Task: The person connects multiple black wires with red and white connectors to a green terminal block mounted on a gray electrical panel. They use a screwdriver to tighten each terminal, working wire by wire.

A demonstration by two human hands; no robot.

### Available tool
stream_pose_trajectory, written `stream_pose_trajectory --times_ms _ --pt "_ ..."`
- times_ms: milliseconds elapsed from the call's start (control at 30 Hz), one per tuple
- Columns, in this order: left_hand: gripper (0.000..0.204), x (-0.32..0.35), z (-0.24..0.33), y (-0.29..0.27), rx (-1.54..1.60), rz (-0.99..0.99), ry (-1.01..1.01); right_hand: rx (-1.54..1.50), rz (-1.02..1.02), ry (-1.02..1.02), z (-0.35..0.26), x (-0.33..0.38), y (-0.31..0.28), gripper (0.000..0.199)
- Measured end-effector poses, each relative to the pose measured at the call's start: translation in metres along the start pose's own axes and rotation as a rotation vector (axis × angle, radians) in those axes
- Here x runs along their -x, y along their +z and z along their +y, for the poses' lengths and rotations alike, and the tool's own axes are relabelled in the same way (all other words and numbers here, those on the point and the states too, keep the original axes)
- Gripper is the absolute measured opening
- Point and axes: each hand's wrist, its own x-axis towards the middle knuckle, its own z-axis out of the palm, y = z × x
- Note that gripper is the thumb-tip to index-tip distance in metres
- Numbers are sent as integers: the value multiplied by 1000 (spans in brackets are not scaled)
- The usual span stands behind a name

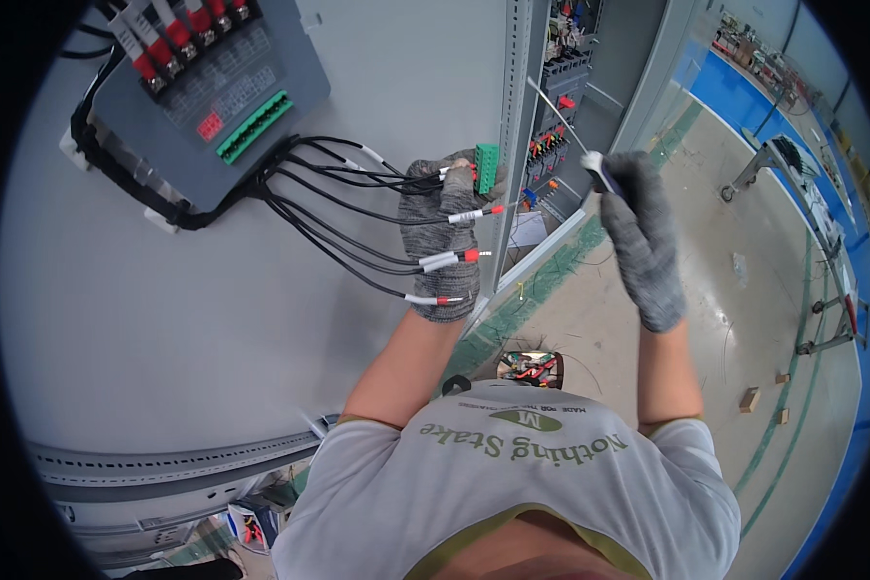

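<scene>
The left hand, in a grey knitted glove, is raised against the grey back panel of an electrical cabinet. Its fingers are closed on a green plug-in terminal block, which sits at the fingertips close to the panel's right edge, just beside the perforated upright rail. A fan of black wires runs from the grey device mounted near the panel's upper left corner, across the glove. Several wire ends with white sleeves and red ferrules hang loose past the back of the hand, not seated in anything.

The right hand, also gloved, is clenched around a small tool with a white end, held up near the rail and apart from the terminal block; what kind of tool it is cannot be told.

The main risk looks like the loose ferruled ends: they lie side by side and look alike, so one could go into the wrong slot of the block. The thick gloves dull the feel, so the small block could slip from the fingertips, or twist as the tool presses on it. The wires are drawn fairly taut from the device, and a pull on the bundle could strain them where they enter it. The tool tip could also skid off a slot toward the gloved fingers.
</scene>
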Motion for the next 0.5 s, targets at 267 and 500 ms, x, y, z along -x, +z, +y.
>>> stream_pose_trajectory --times_ms 267,500 --pt "12 -5 -5 5 44 -6 66 444 60 -154 -54 31 -23 24" --pt "10 -7 -8 2 97 -59 101 609 -25 -237 -62 30 -11 27"
